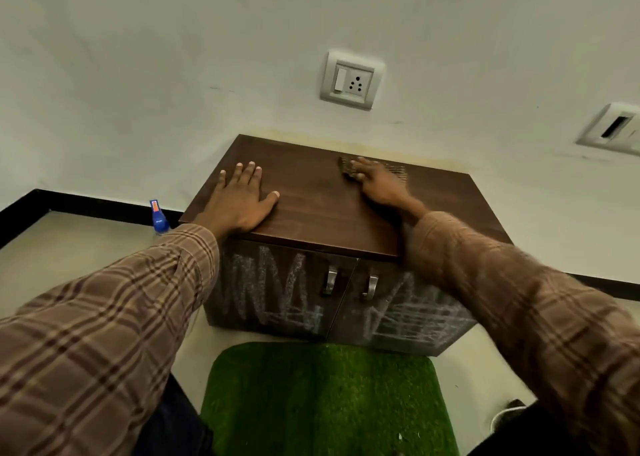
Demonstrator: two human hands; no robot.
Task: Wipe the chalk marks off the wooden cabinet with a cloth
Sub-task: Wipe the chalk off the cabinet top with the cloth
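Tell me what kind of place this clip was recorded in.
Probably a room in a home or hostel, though I can't be sure. A low wooden cabinet stands against a plain painted wall with a switch-and-socket plate, and a green grass-like mat lies on the tiled floor before it.

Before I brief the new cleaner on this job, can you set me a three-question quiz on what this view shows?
1. True or false: the left hand lies flat on the cabinet top.
2. Where are chalk marks plainly visible? A) on the top B) on both front doors C) on the wall
3. Fill in: the right hand presses a ___ against the top.

Key
1. True: fingers spread, holding nothing.
2. B: scribbles cover both doors, beside the two metal handles.
3. Cloth, a dark one near the back edge, blurred in this view.
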